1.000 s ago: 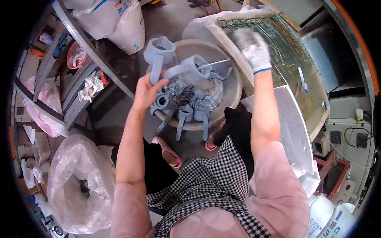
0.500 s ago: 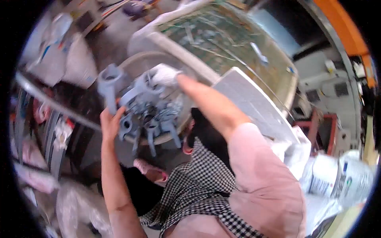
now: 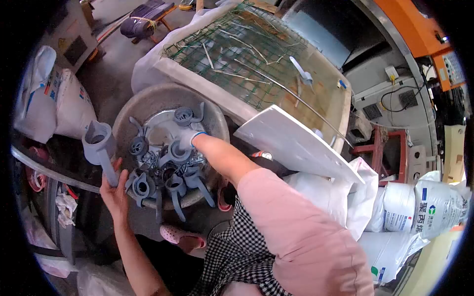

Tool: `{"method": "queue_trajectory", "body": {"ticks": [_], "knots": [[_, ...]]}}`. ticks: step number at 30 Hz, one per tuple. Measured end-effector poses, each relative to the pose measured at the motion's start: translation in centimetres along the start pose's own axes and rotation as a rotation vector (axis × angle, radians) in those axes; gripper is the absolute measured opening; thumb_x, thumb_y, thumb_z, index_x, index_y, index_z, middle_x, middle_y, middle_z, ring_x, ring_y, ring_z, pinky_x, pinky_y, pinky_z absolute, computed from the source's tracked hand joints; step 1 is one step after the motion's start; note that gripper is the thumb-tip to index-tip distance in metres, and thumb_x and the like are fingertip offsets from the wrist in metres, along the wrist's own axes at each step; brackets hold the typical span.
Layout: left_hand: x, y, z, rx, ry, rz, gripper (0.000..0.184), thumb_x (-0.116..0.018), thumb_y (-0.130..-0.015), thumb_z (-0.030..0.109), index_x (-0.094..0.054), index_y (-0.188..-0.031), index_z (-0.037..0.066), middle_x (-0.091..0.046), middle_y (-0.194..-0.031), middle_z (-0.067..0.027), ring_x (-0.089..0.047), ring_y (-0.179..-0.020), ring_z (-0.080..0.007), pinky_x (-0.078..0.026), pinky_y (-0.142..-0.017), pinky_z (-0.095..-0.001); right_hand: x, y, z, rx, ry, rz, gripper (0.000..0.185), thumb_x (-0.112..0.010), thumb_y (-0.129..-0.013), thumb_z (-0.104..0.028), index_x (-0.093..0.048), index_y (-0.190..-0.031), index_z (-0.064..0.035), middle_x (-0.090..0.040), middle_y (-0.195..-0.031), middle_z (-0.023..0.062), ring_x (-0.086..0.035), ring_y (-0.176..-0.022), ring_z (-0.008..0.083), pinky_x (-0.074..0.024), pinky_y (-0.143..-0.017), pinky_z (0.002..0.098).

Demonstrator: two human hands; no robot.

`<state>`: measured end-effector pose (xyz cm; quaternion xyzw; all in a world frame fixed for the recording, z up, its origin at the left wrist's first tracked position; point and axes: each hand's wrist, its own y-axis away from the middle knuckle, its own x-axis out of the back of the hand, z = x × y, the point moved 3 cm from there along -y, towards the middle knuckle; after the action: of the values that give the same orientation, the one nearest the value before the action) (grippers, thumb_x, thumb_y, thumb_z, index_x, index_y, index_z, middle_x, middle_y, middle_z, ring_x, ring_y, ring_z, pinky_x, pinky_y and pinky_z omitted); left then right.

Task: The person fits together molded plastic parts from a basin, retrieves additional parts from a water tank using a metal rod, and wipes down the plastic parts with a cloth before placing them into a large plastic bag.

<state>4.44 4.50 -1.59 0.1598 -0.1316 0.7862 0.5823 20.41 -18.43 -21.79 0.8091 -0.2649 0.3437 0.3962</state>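
Observation:
My left hand (image 3: 116, 192) is closed around the handle of a grey plastic part with a round, cup-like head (image 3: 98, 140), held upright at the basin's left side. In a white glove with a blue cuff, my right hand (image 3: 185, 138) reaches down into the round basin (image 3: 217, 111). A grey ringed part (image 3: 178, 151) lies right beside the glove; the gloved fingers are too blurred to show their grip. Several similar grey parts (image 3: 175, 185) with cups and handles lie over the basin's near rim. Smaller grey pieces are heaped beneath them.
Behind the basin stands a large pale tub (image 3: 197, 79) with green netting and a long rod across it. A white board (image 3: 296, 143) leans at its near side. Stuffed sacks (image 3: 74, 103) stand left, white bags (image 3: 439, 202) right. A metal rail (image 3: 54, 170) runs along the left.
The view has shifted, showing more of the basin. My left hand still holds the grey part upright. My right glove has gone from the basin's far rim down among the parts.

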Motion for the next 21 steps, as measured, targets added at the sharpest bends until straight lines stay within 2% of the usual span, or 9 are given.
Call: {"method": "queue_trajectory", "body": {"ticks": [3, 5, 6, 7, 9, 10, 12, 19, 21], "knots": [[0.6, 0.7, 0.4, 0.032, 0.106, 0.027, 0.032, -0.064, -0.087, 0.007, -0.059, -0.117, -0.002, -0.062, -0.114, -0.0112, -0.056, -0.106, -0.0155, -0.042, -0.091, -0.0294, -0.4, -2.5, 2.1, 0.027, 0.007, 0.175, 0.046, -0.065, -0.071, -0.034, -0.066, -0.111, -0.0117, -0.064, -0.109, 0.0171, -0.062, -0.101, 0.0324, -0.0495, -0.087, 0.0392], [1.6, 1.3, 1.0, 0.091, 0.087, 0.075, 0.032, -0.066, -0.086, 0.008, -0.061, -0.117, 0.0, -0.065, -0.107, -0.0069, -0.057, -0.091, -0.0111, -0.044, -0.078, -0.0254, -2.1, -5.5, 2.3, 0.077, -0.034, 0.258, 0.046, -0.063, -0.072, -0.034, -0.066, -0.111, -0.0105, -0.064, -0.109, 0.0172, -0.062, -0.102, 0.0329, -0.0491, -0.088, 0.0399], [1.8, 1.8, 2.8, 0.211, 0.032, 0.11, 0.03, -0.067, -0.085, 0.009, -0.063, -0.114, 0.001, -0.066, -0.099, -0.0022, -0.053, -0.074, -0.0065, -0.039, -0.065, -0.02, -2.9, -9.3, 5.4, -0.177, 0.019, -0.043, 0.04, -0.057, -0.078, -0.033, -0.068, -0.107, -0.0087, -0.065, -0.108, 0.0169, -0.061, -0.102, 0.0338, -0.0487, -0.089, 0.0411], [1.8, 1.6, 3.4, 0.1, 0.068, 0.128, 0.031, -0.069, -0.084, 0.011, -0.064, -0.113, 0.001, -0.065, -0.094, 0.0008, -0.046, -0.066, -0.0032, -0.031, -0.059, -0.0177, -2.3, -9.7, 5.7, -0.197, -0.027, 0.211, 0.032, -0.054, -0.081, -0.028, -0.069, -0.101, -0.0089, -0.065, -0.106, 0.0181, -0.062, -0.101, 0.0313, -0.0491, -0.088, 0.0431], [2.7, 1.8, 2.7, 0.27, 0.007, 0.13, 0.034, -0.065, -0.086, 0.02, -0.063, -0.115, 0.002, -0.065, -0.109, -0.0057, -0.057, -0.086, -0.0097, -0.042, -0.074, -0.0235, -1.1, -8.4, 3.9, -0.231, 0.297, 0.375, 0.028, -0.046, -0.087, -0.017, -0.068, -0.101, -0.0065, -0.064, -0.106, 0.0124, -0.064, -0.096, 0.0316, -0.053, -0.079, 0.0463], [2.7, 1.6, 2.8, 0.181, 0.059, 0.227, 0.032, -0.071, -0.082, 0.015, -0.065, -0.111, 0.002, -0.068, -0.1, -0.0038, -0.052, -0.068, -0.0037, -0.038, -0.057, -0.0189, -3.0, -9.4, 4.4, -0.117, 0.363, 0.379, 0.027, -0.046, -0.087, -0.018, -0.067, -0.099, -0.0069, -0.063, -0.104, 0.012, -0.063, -0.094, 0.0315, -0.0535, -0.076, 0.0442], [2.8, 1.3, 2.7, 0.233, 0.022, 0.255, 0.032, -0.071, -0.083, 0.016, -0.065, -0.111, 0.002, -0.068, -0.101, -0.0051, -0.054, -0.07, -0.0043, -0.039, -0.057, -0.0192, -5.8, -11.8, 5.6, 0.001, 0.425, 0.384, 0.025, -0.046, -0.087, -0.018, -0.066, -0.097, -0.0073, -0.062, -0.102, 0.0117, -0.063, -0.092, 0.0314, -0.054, -0.074, 0.042], [3.4, 0.8, 2.3, 0.282, 0.006, 0.276, 0.03, -0.069, -0.084, 0.018, -0.066, -0.109, 0.002, -0.068, -0.102, -0.0054, -0.058, -0.077, -0.0065, -0.04, -0.057, -0.0195, -2.5, -10.8, 5.9, -0.311, 0.334, 0.583, 0.022, -0.047, -0.087, -0.015, -0.063, -0.102, -0.0141, -0.059, -0.101, 0.0122, -0.059, -0.096, 0.0312, -0.0534, -0.075, 0.0437], [3.1, 0.8, 2.8, 0.305, 0.042, 0.279, 0.028, -0.068, -0.085, 0.017, -0.067, -0.107, 0.002, -0.068, -0.098, -0.0048, -0.058, -0.077, -0.0065, -0.041, -0.057, -0.02, -3.6, -11.4, 7.2, -0.208, 0.451, 0.32, 0.018, -0.05, -0.085, -0.017, -0.065, -0.096, -0.0138, -0.061, -0.101, 0.0107, -0.06, -0.098, 0.0288, -0.0536, -0.076, 0.0439]]}}
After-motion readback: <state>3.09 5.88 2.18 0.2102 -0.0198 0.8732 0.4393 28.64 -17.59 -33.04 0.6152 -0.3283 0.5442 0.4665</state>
